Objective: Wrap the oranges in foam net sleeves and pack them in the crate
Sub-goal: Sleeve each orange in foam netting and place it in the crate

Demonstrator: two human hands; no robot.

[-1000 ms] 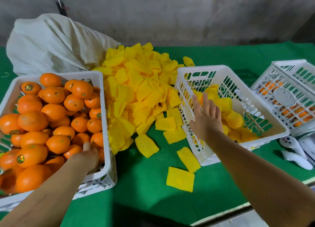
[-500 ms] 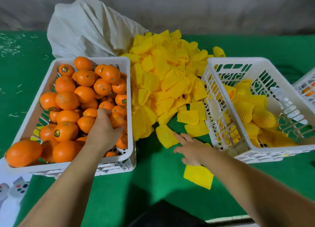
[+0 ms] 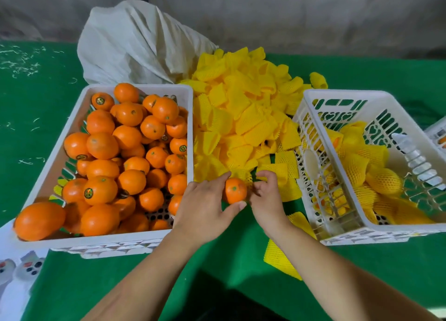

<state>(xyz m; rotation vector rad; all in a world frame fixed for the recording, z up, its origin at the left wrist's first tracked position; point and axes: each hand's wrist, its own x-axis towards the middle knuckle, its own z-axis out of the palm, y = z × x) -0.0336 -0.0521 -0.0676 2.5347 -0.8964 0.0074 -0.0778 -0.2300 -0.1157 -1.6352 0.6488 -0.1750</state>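
The left hand (image 3: 205, 207) grips an orange (image 3: 234, 190) just left of the right hand (image 3: 265, 195), whose fingers pinch a sleeve (image 3: 251, 176) at the pile's near edge, touching the orange's far side.

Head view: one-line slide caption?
Left hand holds a bare orange while right hand pinches a yellow foam sleeve, between two white crates.

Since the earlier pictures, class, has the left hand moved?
Yes. The left hand has left the crate of bare oranges, moving right with an orange.
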